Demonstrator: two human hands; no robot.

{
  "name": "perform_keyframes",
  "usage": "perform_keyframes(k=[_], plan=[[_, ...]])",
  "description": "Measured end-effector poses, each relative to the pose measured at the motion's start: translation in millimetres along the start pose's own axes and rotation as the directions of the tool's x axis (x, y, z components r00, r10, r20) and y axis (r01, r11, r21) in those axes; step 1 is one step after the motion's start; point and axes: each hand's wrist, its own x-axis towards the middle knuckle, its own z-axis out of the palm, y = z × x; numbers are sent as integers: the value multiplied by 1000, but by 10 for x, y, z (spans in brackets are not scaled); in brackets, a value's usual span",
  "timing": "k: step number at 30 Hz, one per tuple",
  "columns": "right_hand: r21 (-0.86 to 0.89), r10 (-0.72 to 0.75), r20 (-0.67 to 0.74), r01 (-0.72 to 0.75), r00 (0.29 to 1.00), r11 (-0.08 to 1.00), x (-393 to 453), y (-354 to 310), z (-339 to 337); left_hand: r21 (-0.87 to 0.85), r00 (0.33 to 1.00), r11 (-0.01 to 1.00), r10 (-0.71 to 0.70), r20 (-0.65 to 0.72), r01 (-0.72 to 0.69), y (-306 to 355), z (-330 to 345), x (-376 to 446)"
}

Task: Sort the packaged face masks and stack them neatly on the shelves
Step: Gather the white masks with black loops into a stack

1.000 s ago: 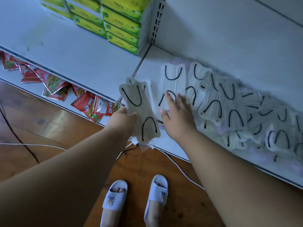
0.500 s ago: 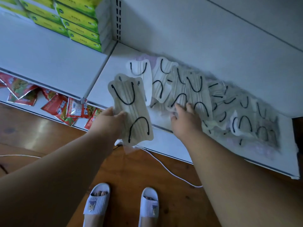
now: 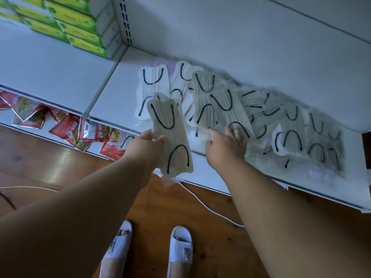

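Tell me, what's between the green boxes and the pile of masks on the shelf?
Bare white shelf and the seam where two shelf boards meet, in the head view. Nothing else lies between the green boxes and the pile of masks.

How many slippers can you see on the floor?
2. The left slipper and the right slipper are side by side on the wooden floor at the bottom of the view, worn on the person's feet. None seem hidden.

Masks (image 3: 230,109) lie overlapping along the shelf (image 3: 112,105), boxes (image 3: 80,27) stacked at its left, packets (image 3: 66,129) on the shelf below.
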Motion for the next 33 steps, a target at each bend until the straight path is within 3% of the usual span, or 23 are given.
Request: perform_keyframes(k=[3,5,7,10,12,13,15,16,18,20,22,25,28,31,33], plan=[[8,-13,-105,14,994,1000,32,62,14,-5,1000,1000,8,-5,-8,-11,51,-18],[126,-16,-248,48,969,991,12,88,-5,-28,1000,1000,6,-18,-6,-10,89,-41],[294,-67,-357,180,932,939,-66,67,-43,-35,1000,999,-2,-10,1,23,143,-52],[519,-333,-311,453,890,725,-270,-90,-60,-113,1000,993,-14,2,14,116,248,-53],[615,-455,-209,478,865,627,-380,-187,-48,-133,999,991,-24,33,28,144,290,-28],[616,-459,-228,492,859,616,-379,-212,-37,-148,999,989,-19,43,25,141,303,-5],[520,-362,-343,496,867,695,-236,-213,7,-126,1000,992,4,15,-2,116,284,51],[457,-302,-333,434,893,776,-127,-202,7,-93,1000,996,6,-15,-8,115,269,70],[271,-226,-124,252,966,929,107,-150,0,-30,996,999,13,-85,-15,118,221,108],[64,-183,62,179,981,982,256,-89,35,-28,994,999,16,-112,-20,104,180,155],[11,-188,39,187,981,982,306,-61,74,-31,993,999,4,-117,-8,84,142,178],[184,-144,-184,178,972,967,266,-68,63,-37,993,999,-5,-119,1,88,116,167],[464,-142,-418,345,897,816,43,-83,15,-120,995,993,-7,-104,-5,127,150,144],[531,-353,-311,469,882,706,-238,-165,24,-325,996,945,-56,-70,30,225,261,112],[534,-402,-254,474,880,700,-241,-175,37,-138,998,990,-12,-55,4,226,321,165]])
